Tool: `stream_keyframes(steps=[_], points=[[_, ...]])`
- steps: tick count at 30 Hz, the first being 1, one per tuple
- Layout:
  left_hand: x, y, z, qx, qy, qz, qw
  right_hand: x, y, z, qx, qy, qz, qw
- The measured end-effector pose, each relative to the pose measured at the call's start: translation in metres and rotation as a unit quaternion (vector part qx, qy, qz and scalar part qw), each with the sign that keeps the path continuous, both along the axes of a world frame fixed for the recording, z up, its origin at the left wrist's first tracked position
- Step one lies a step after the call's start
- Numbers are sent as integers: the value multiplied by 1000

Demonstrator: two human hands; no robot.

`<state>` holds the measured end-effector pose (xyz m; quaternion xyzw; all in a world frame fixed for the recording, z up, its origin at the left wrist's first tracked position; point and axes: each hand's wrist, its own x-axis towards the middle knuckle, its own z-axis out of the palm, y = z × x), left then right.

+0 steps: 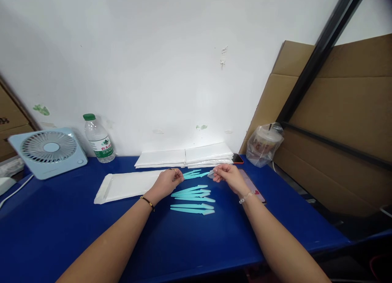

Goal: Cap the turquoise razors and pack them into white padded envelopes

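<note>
My left hand (169, 181) pinches the left end of a turquoise stick (199, 175) above the blue table (183, 242). At the other end of that stick, my right hand (226, 177) has its fingers closed on a small clear cap (211, 174). Just behind the held stick lie more turquoise sticks (192, 172). Nearer to me, several turquoise sticks (191, 194) are spread in a fan, with two more (192, 208) in front of them. Under and beside my left hand is a white padded packet (125, 186).
White packets (162, 157) are stacked against the wall. A light blue fan (50, 150) and a water bottle (100, 142) stand at the left. On the right are a phone (252, 187), a bagged cup (265, 144) and cardboard (346, 123).
</note>
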<state>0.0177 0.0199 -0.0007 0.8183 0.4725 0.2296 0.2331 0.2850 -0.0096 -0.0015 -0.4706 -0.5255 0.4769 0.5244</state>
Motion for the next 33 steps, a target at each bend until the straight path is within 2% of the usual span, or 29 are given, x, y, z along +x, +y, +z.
stream_keyframes(steps=[6,9,11,12,14,16,18,20,25,30,32,33], points=[[1,-1,-2,-23,2,-13,1000,-9,-1,-8,-25,-5,54,998],[-2,-4,1,-63,31,-46,996,-6,-1,-10,-46,-64,114,990],[-4,-5,3,-83,60,-72,992,-1,-1,-10,-47,-129,129,982],[-4,-6,4,-74,75,-78,991,2,0,-10,-38,-165,115,979],[-2,-7,5,-10,101,-65,993,9,3,-11,8,-244,39,969],[0,-6,4,80,123,-35,989,13,7,-13,73,-335,-46,938],[2,-4,0,141,144,-12,979,15,11,-17,124,-412,-81,899],[2,-1,-5,167,159,-5,973,13,13,-21,139,-458,-63,875],[3,4,-14,185,171,-3,968,2,10,-23,121,-513,-16,850],[6,4,-15,199,177,-7,964,-6,4,-17,151,-596,-21,788],[6,3,-14,196,169,-5,966,-7,3,-15,168,-596,-20,785],[6,2,-13,191,162,-4,968,-7,2,-14,173,-584,-22,793]])
